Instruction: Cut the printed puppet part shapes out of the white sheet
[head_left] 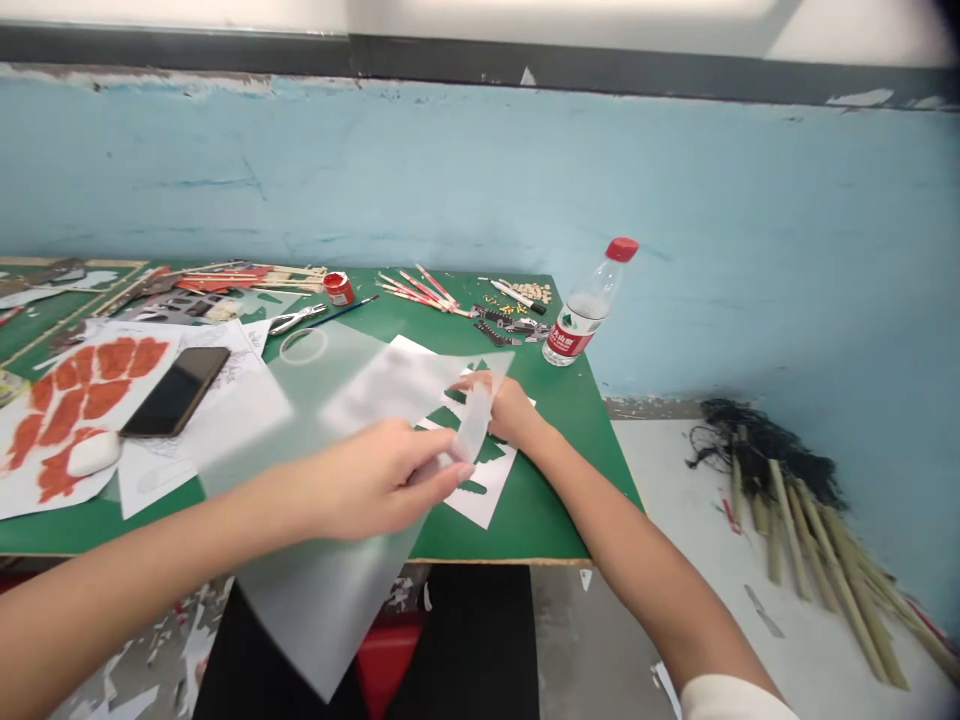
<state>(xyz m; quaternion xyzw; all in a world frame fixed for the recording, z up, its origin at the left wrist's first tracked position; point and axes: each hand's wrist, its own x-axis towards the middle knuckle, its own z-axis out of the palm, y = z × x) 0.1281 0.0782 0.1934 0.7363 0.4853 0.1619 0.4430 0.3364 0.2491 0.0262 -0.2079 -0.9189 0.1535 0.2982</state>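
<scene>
A large translucent sheet (322,620) slants across the table's front edge, its right edge curled up. My left hand (390,475) is closed on that curled edge, thumb below and fingers above. Under the sheet's right end lies a white paper with cut-out openings (480,505), the green table showing through them. My right hand (510,405) is low over this paper, its fingers bent and partly covered by the sheet. What they grip, if anything, is hidden.
A water bottle (577,325) stands right of the hands. Leftward lie a phone (176,392), a red-painted paper (90,375), pliers (296,318) and a red paint jar (339,289). Red-tipped sticks (424,292) and a marker (517,295) lie behind. Bamboo sticks (825,560) lie on the floor.
</scene>
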